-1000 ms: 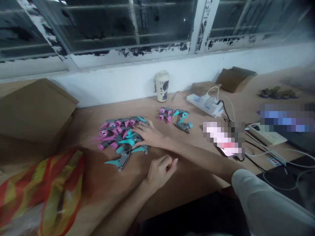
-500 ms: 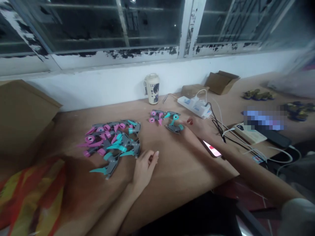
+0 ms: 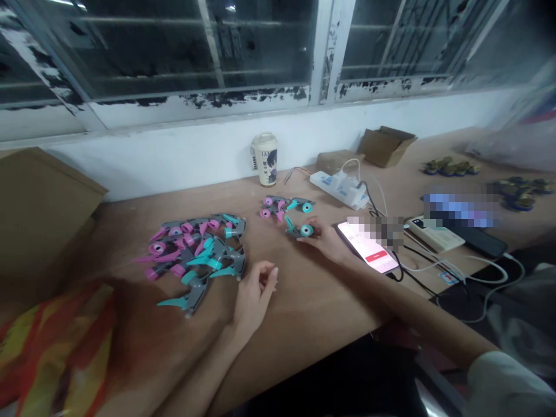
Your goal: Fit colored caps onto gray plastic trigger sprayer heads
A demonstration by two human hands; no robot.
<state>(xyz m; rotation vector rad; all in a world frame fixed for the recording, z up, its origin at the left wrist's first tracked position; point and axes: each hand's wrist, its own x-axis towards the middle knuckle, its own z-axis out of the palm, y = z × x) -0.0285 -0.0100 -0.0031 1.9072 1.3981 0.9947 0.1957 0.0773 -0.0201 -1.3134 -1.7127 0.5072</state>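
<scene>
My right hand (image 3: 326, 240) has its thumb and fingers round the edge of a grey-and-teal plastic piece (image 3: 306, 230) with a round teal ring, low over the table. Just behind it lie a pink-and-grey piece (image 3: 273, 208) and another teal-and-grey piece (image 3: 299, 204). My left hand (image 3: 257, 289) rests on the table with fingers curled in and thumb close to them, nothing visible in it. Left of that hand is a heap of similar pink, teal and grey pieces (image 3: 195, 246); one teal-tipped piece (image 3: 191, 294) lies at its near side.
A lit phone (image 3: 369, 246) lies right of my right hand, among cables. Behind are a power strip (image 3: 339, 188), a cup (image 3: 266, 159) and an open cardboard box (image 3: 386, 146). A power bank (image 3: 436, 234) sits farther right. A red-and-yellow bag (image 3: 56, 347) and large carton (image 3: 43, 214) stand left.
My right hand has shifted toward me and left, and the teal-ringed piece has turned so its ring faces up. The phone now shows fully. My left hand stays in place.
</scene>
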